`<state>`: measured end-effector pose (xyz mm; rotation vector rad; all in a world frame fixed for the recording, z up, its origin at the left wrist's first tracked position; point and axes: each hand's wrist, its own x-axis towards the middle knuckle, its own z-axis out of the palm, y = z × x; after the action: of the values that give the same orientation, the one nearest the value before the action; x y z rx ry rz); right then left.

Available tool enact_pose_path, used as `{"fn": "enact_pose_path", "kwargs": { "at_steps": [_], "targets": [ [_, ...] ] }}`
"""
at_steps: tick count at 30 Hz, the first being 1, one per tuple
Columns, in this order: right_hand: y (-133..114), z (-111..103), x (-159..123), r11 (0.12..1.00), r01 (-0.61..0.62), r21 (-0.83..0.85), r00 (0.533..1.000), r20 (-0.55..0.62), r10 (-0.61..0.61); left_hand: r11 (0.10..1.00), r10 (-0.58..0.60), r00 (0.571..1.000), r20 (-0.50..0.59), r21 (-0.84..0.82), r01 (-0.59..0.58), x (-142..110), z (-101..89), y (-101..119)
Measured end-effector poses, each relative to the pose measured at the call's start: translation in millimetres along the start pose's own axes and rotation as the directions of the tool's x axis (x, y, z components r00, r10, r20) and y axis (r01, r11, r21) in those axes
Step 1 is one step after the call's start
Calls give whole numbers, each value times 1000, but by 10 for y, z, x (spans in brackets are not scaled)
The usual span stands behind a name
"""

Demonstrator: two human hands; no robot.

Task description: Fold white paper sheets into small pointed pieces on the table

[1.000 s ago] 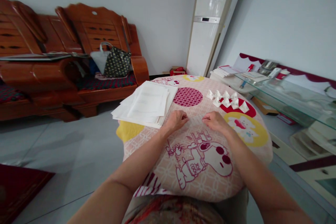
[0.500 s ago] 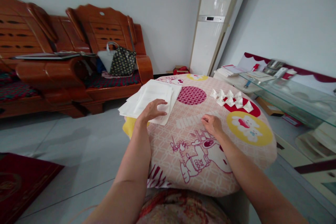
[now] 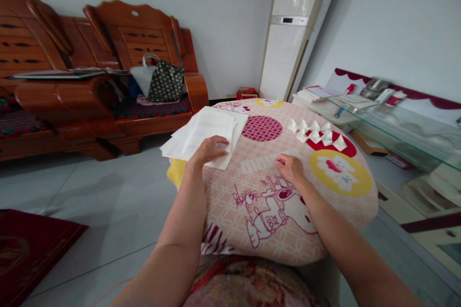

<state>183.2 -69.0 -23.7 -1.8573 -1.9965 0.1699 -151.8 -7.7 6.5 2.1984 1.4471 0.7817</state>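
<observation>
A stack of white paper sheets (image 3: 211, 127) lies at the left side of the round table, its edges fanned unevenly. Over the near right corner of the stack is my left hand (image 3: 209, 149), fingers bent and the thumb held apart from them. Whether its fingertips touch the top sheet I cannot tell. My right hand (image 3: 291, 169) rests on the tablecloth (image 3: 230, 187) right of the middle, fingers curled in, with nothing visible in them. Beyond it, several small folded white paper pieces (image 3: 315, 134) with pointed tops stand in two rows.
To the right is a glass-topped cabinet (image 3: 399, 127) bearing booklets (image 3: 313, 95), a metal bowl and a cup. Behind on the left stands a wooden sofa (image 3: 144, 29) with a dark patterned bag (image 3: 167, 81). A tall white air conditioner (image 3: 283, 57) fills the corner.
My left hand has moved left from the table's middle to the paper stack and its fingers have opened. My right hand stays curled in nearly the same place.
</observation>
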Motion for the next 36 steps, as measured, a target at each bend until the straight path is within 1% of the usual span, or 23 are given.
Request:
{"fn": "enact_pose_path", "kwargs": {
  "at_steps": [10, 13, 15, 18, 21, 23, 24, 25, 26, 28, 30, 31, 33, 35, 36],
  "targets": [
    [4, -1, -4, 1000, 20, -6, 1000, -9, -20, 997, -77, 997, -20, 23, 78, 31, 3, 16],
    [-8, -11, -2, 1000, 22, -10, 1000, -7, -22, 997, -81, 996, -33, 7, 81, 29, 10, 15],
    [-14, -16, -4, 1000, 24, -7, 1000, -8, -24, 996, -90, 994, -55, -6, 90, 31, 16, 14],
    [-10, -18, -15, 1000, 14, 14, 1000, -18, -14, 990, -139, 984, -114, 19, 142, 40, 24, 28],
    [-20, -29, -25, 998, 7, 60, 999, -49, -4, 986, -157, 975, -158, 27, 163, 45, 28, 59],
    [-87, -48, -11, 990, 1, 144, 998, -59, 8, 988, -154, 978, -142, -7, 155, 43, 30, 70],
    [-152, -57, 8, 977, -11, 213, 999, -43, 20, 988, -156, 981, -116, -27, 154, 40, 32, 68],
    [-241, -64, 36, 950, -34, 309, 999, 3, 35, 987, -159, 983, -88, -44, 155, 37, 36, 59],
    [-353, -65, 72, 901, -89, 425, 994, 90, 56, 985, -163, 985, -64, -60, 159, 34, 40, 46],
    [-632, -44, 165, 753, -240, 613, 959, 273, 83, 981, -172, 984, -36, -93, 168, 25, 49, 11],
    [-940, 12, 268, 591, -343, 730, 924, 376, 71, 978, -178, 984, -31, -121, 173, 17, 54, -21],
    [-1085, 50, 318, 523, -388, 759, 907, 416, 69, 976, -179, 983, -29, -127, 174, 12, 53, -33],
    [-1328, 135, 404, 421, -497, 759, 856, 510, 90, 977, -180, 983, -20, -118, 177, 3, 46, -49],
    [-1482, 209, 463, 357, -587, 727, 798, 593, 105, 980, -171, 985, -12, -103, 169, -6, 34, -59],
    [-1526, 237, 481, 330, -605, 725, 787, 608, 108, 981, -166, 986, -13, -102, 164, -10, 29, -64]
  ]
}}
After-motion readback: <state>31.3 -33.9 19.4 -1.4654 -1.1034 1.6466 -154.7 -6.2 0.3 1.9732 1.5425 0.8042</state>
